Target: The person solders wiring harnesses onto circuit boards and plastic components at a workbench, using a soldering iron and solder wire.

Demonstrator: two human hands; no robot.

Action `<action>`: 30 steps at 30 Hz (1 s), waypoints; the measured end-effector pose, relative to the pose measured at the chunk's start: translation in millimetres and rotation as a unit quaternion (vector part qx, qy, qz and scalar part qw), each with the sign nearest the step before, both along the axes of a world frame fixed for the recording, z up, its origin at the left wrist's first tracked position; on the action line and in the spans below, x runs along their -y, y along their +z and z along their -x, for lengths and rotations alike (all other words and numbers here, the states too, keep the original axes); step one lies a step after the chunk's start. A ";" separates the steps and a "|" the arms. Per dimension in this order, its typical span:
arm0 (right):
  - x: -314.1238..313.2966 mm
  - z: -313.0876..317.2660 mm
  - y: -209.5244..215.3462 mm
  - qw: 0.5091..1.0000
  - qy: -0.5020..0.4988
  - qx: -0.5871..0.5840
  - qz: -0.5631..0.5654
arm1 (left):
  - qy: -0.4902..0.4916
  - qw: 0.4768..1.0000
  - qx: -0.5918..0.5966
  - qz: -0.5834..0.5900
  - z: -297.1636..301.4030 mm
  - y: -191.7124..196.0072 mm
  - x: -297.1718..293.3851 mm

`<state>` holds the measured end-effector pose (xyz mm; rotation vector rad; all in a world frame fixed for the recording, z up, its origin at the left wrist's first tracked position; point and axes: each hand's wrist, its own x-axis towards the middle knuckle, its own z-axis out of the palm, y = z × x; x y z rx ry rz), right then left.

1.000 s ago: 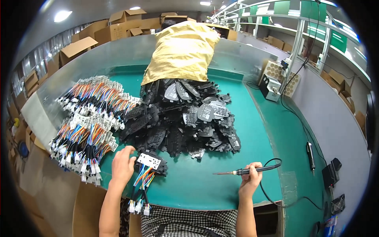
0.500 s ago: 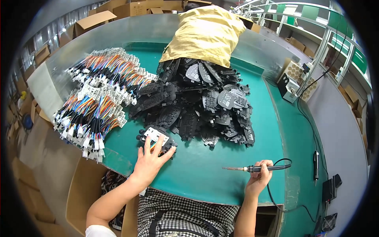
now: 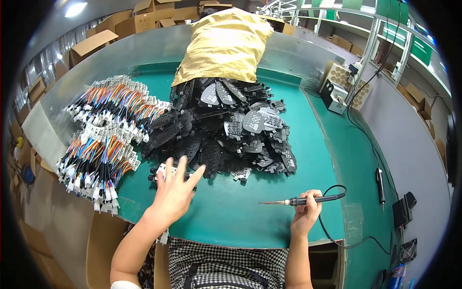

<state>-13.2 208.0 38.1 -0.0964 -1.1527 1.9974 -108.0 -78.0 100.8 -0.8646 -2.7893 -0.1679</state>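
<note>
My right hand (image 3: 306,212) grips a soldering iron (image 3: 325,198) by its black handle, its metal tip pointing left above the green mat. My left hand (image 3: 172,195) has its fingers spread over a black plastic housing with a white circuit board (image 3: 162,170), which the hand partly hides; whether the fingertips touch it I cannot tell. Beyond the hands lies a large heap of black plastic display panels (image 3: 209,156). To the left are piles of white circuit boards with colored wires and white connectors (image 3: 103,159).
A yellow sack (image 3: 224,45) lies over the back of the heap. On the green table (image 3: 231,212) at the right are a black pen-shaped tool (image 3: 380,185), a metal box device (image 3: 334,96) and loose cables. Cardboard boxes (image 3: 98,41) stand behind the metal rim.
My left hand has lifted off the board and spread its fingers. My right hand still holds the soldering iron. The whole view has shifted, so the scene sits further left.
</note>
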 end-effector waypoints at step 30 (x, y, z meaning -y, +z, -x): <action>5.5 -0.5 1.4 0.995 -0.027 0.028 -0.094 | -0.131 0.956 0.050 -0.256 -72.8 -52.6 -76.4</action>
